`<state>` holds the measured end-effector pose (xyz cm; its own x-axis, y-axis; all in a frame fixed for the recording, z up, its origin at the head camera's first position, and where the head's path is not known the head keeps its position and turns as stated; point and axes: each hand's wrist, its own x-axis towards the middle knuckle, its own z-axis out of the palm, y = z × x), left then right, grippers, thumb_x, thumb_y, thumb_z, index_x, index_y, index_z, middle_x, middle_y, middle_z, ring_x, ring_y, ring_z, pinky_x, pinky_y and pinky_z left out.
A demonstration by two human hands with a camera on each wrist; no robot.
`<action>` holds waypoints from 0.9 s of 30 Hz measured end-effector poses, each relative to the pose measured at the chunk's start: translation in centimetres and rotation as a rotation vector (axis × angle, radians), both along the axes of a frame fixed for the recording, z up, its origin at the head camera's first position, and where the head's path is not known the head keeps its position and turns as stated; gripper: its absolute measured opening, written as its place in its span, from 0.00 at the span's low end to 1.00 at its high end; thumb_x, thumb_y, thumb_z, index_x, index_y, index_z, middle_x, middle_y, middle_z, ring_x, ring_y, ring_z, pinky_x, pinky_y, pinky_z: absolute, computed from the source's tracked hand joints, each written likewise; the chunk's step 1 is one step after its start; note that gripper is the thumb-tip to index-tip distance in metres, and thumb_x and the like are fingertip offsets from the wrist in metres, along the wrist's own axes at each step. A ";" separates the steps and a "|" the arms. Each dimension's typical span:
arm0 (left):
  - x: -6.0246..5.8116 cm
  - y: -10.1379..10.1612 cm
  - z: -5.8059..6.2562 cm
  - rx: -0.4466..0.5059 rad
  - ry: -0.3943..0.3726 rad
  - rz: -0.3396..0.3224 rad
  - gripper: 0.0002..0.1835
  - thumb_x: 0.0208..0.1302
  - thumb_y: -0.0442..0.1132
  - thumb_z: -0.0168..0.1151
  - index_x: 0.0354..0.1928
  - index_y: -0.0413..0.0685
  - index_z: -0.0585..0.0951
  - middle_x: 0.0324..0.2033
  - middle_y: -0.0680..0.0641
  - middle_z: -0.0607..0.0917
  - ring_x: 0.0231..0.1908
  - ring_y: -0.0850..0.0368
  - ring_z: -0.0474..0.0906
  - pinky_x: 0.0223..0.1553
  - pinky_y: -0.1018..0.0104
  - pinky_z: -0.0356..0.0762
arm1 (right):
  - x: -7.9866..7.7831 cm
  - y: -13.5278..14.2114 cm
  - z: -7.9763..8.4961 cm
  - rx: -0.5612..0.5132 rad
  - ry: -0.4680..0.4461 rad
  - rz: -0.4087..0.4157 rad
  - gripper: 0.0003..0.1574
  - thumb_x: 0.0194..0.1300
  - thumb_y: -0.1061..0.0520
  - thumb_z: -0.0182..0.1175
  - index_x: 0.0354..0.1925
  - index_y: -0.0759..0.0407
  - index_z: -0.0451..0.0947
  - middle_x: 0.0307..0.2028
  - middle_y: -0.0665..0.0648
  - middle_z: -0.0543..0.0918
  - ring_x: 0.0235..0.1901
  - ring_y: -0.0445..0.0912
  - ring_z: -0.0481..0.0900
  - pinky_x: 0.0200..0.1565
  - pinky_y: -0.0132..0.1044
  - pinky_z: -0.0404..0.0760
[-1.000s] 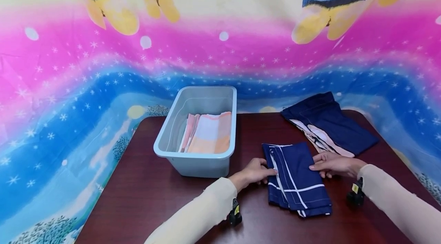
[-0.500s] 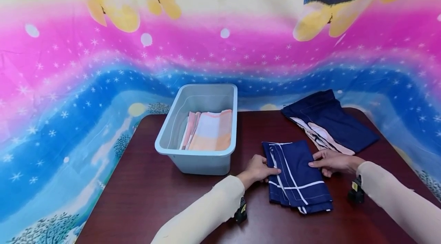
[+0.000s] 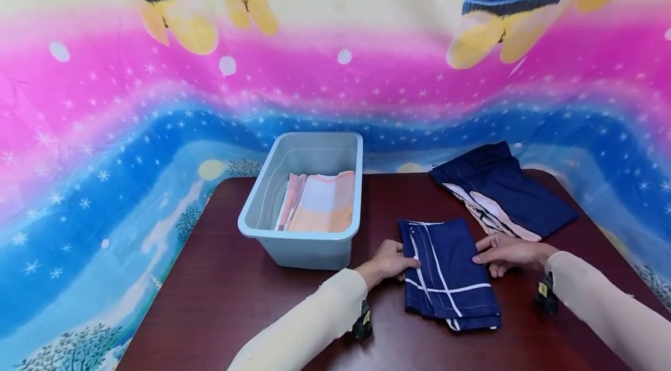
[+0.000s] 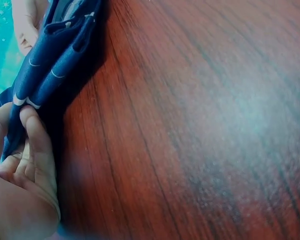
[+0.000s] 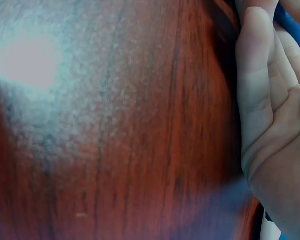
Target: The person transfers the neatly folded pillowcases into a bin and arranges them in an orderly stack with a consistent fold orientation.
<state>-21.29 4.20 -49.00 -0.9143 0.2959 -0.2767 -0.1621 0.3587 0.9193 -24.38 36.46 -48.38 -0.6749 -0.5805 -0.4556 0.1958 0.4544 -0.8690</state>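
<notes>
A folded navy cloth with white stripes (image 3: 456,272) lies on the dark red-brown table between both hands, in the head view. My left hand (image 3: 388,261) pinches its left edge, thumb on top and fingers beneath. In the left wrist view, the left fingers (image 4: 37,135) grip the layered folds of the navy cloth (image 4: 55,65). My right hand (image 3: 511,254) pinches the cloth's right edge, its thumb over the top. The right wrist view shows the right hand (image 5: 275,95) side-on, with only a sliver of blue fabric behind its fingers.
Left of the cloth stands a grey-blue plastic bin (image 3: 301,235) holding folded pink, white and orange cloths (image 3: 325,202). A second navy garment with a pale print (image 3: 503,190) lies at the table's back right. A printed curtain (image 3: 341,85) hangs behind the table (image 3: 220,278).
Both hands keep their hold on the cloth's edges, and it stays in nearly the same place. The head view has shifted slightly.
</notes>
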 end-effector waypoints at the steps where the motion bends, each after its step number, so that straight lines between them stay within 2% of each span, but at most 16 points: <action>1: 0.0 0.0 -0.1 -0.004 0.006 -0.009 0.07 0.58 0.32 0.72 0.26 0.41 0.83 0.09 0.57 0.74 0.07 0.66 0.67 0.13 0.75 0.68 | 0.1 0.0 -0.1 0.001 0.004 -0.003 0.32 0.73 0.57 0.58 0.64 0.79 0.66 0.23 0.49 0.86 0.22 0.37 0.83 0.29 0.31 0.84; 7: 0.1 -0.2 -0.5 -0.008 0.030 -0.027 0.10 0.58 0.32 0.71 0.23 0.43 0.80 0.07 0.58 0.72 0.05 0.66 0.66 0.12 0.74 0.69 | 0.4 -0.2 -0.4 0.002 0.013 -0.026 0.29 0.73 0.56 0.58 0.61 0.78 0.68 0.22 0.48 0.86 0.21 0.36 0.82 0.27 0.30 0.82; 19: -0.2 -0.2 -0.5 -0.011 0.033 -0.031 0.20 0.59 0.33 0.72 0.17 0.51 0.72 0.05 0.57 0.69 0.05 0.66 0.67 0.12 0.73 0.70 | 0.1 0.1 -0.6 0.029 0.041 -0.038 0.38 0.73 0.55 0.59 0.65 0.85 0.60 0.22 0.49 0.87 0.23 0.37 0.84 0.29 0.31 0.83; 21: -0.2 -0.2 -0.4 -0.010 0.031 -0.031 0.21 0.59 0.34 0.72 0.16 0.52 0.71 0.05 0.57 0.68 0.05 0.66 0.67 0.12 0.74 0.70 | 0.0 0.2 -0.6 0.021 0.042 -0.021 0.34 0.73 0.56 0.58 0.61 0.85 0.64 0.22 0.49 0.87 0.23 0.37 0.84 0.29 0.30 0.83; 23: -0.1 -0.2 -0.4 -0.010 0.030 -0.027 0.20 0.60 0.34 0.72 0.16 0.52 0.71 0.05 0.57 0.69 0.05 0.66 0.67 0.12 0.74 0.70 | -0.1 0.1 -0.7 0.008 0.049 0.015 0.27 0.74 0.56 0.57 0.49 0.85 0.68 0.22 0.47 0.86 0.24 0.37 0.84 0.28 0.29 0.83; 25: -0.1 -0.3 -0.4 -0.011 0.034 -0.025 0.18 0.60 0.36 0.72 0.17 0.50 0.74 0.05 0.57 0.69 0.06 0.66 0.67 0.12 0.74 0.69 | -0.1 0.0 -0.8 -0.002 0.061 0.055 0.26 0.75 0.57 0.56 0.37 0.84 0.64 0.22 0.47 0.86 0.24 0.36 0.84 0.28 0.28 0.82; 27: 0.0 -0.3 -0.3 -0.008 0.030 -0.017 0.15 0.61 0.37 0.72 0.20 0.48 0.77 0.06 0.56 0.71 0.06 0.65 0.67 0.13 0.75 0.69 | -0.2 -0.1 -0.8 -0.013 0.075 0.093 0.29 0.76 0.57 0.55 0.33 0.84 0.57 0.22 0.46 0.85 0.24 0.36 0.85 0.27 0.28 0.81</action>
